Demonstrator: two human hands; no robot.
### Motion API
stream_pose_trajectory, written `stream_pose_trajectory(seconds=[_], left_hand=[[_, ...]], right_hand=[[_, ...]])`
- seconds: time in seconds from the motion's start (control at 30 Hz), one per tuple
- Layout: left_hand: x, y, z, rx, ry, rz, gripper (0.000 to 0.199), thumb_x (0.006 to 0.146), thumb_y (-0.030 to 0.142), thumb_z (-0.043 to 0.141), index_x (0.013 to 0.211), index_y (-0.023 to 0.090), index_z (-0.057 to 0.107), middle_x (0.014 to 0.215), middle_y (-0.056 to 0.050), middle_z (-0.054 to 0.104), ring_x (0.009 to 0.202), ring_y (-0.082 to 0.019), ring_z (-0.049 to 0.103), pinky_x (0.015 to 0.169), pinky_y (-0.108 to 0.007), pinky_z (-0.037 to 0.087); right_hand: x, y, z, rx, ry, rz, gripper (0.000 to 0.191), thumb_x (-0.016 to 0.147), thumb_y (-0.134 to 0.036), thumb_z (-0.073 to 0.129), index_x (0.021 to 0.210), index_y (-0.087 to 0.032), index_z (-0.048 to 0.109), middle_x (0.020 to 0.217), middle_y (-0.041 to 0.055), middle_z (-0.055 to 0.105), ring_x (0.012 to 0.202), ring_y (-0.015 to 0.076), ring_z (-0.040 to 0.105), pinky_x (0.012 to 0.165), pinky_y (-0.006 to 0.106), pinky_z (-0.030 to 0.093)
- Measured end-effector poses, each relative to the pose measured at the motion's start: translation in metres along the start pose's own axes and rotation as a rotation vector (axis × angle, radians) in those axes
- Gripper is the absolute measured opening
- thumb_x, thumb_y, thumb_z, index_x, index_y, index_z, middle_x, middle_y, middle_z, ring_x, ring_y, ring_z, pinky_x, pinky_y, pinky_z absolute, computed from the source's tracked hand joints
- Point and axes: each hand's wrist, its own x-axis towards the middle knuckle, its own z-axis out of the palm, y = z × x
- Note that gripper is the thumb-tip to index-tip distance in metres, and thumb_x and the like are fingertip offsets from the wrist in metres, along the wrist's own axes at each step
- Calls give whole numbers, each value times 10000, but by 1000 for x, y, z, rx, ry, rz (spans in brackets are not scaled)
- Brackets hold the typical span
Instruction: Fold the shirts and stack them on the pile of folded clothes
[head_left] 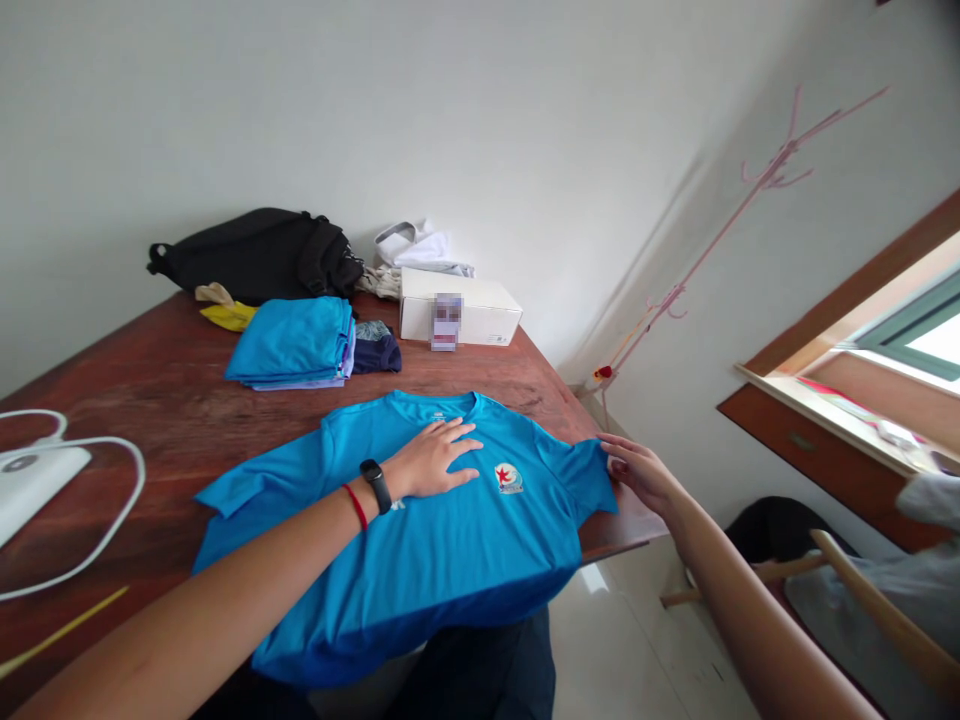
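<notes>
A bright blue T-shirt (420, 560) lies spread on the wooden table (150, 400), its lower part hanging over the near edge. My left hand (431, 460) rests flat on the chest, fingers apart, next to a small red-star badge (508, 478). A black wristband and a red band circle that wrist. My right hand (641, 475) is at the far sleeve's tip (592, 475), with its fingertips on the edge. Whether those fingers pinch the cloth is hard to see.
A folded blue clothes stack (289, 345) lies beyond the shirt, beside a white box (459, 310) and a black bag (255, 258). A white device with a looped cable (34, 485) sits at the left. A wooden chair (885, 610) and window (922, 340) are at the right.
</notes>
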Motion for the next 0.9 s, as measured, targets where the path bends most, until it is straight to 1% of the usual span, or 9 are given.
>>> stream_pose_trajectory(seconds=[0.1, 0.17, 0.23, 0.33, 0.43, 0.53, 0.63, 0.8, 0.9], left_hand=[[0, 1, -1, 0, 5, -1, 539, 973, 618, 522, 1405, 304, 597, 1590, -73, 465, 1499, -343, 359, 1220, -582, 257], [0, 1, -1, 5, 2, -2, 542, 977, 618, 514, 1410, 302, 592, 1593, -72, 461, 1502, -337, 354, 1221, -571, 258], [0, 1, -1, 12, -2, -5, 545, 978, 621, 509, 1413, 303, 588, 1593, -69, 462, 1503, -334, 353, 1223, -561, 260], [0, 0, 0, 16, -3, -3, 546, 977, 623, 510, 1415, 306, 585, 1593, -66, 462, 1504, -333, 352, 1224, -559, 258], [0, 0, 0, 11, -5, -3, 544, 980, 619, 508, 1415, 302, 584, 1598, -73, 455, 1505, -332, 349, 1223, -563, 258], [0, 1, -1, 8, -5, -4, 539, 981, 614, 512, 1412, 299, 586, 1596, -82, 455, 1505, -328, 351, 1220, -565, 264], [0, 3, -3, 4, -12, -10, 541, 974, 610, 528, 1409, 294, 592, 1594, -85, 457, 1504, -336, 351, 1218, -576, 266], [-1, 2, -2, 13, -4, -8, 539, 971, 599, 544, 1416, 299, 589, 1599, -79, 450, 1498, -342, 361, 1222, -575, 259], [-1, 0, 1, 14, 8, 0, 533, 970, 597, 547, 1412, 303, 592, 1597, -74, 455, 1497, -343, 364, 1221, -573, 260]], right_hand=[[1, 0, -2, 21, 61, -80, 417, 704, -423, 883, 1034, -193, 773, 885, 59, 754, 734, 182, 672, 660, 284, 558], [-1, 1, -3, 95, 129, -134, 363, 696, -432, 889, 958, -209, 773, 908, 52, 756, 796, 194, 691, 726, 293, 582], [-3, 3, -4, 152, 177, -184, 332, 680, -427, 903, 895, -213, 767, 876, 40, 746, 792, 188, 685, 749, 296, 594], [-7, 4, -5, 181, 204, -236, 334, 653, -406, 927, 874, -217, 762, 822, 22, 730, 727, 165, 660, 698, 283, 595], [-11, 3, -4, 168, 165, -227, 397, 645, -388, 934, 970, -233, 768, 875, 23, 754, 695, 156, 660, 632, 264, 581], [-14, 2, -2, 122, 91, -202, 521, 663, -378, 918, 1137, -237, 753, 1079, 70, 773, 828, 211, 714, 694, 294, 604], [-14, 3, 0, 118, 79, -190, 609, 675, -373, 904, 1240, -244, 715, 1222, 95, 738, 943, 252, 725, 748, 317, 622], [-16, 13, 8, 100, 75, -162, 758, 708, -453, 879, 1400, -341, 591, 1296, 56, 672, 802, 181, 717, 622, 258, 610], [-23, 22, 15, 10, 86, -182, 942, 667, -501, 898, 1497, -398, 465, 1402, 70, 587, 874, 205, 725, 644, 270, 618]])
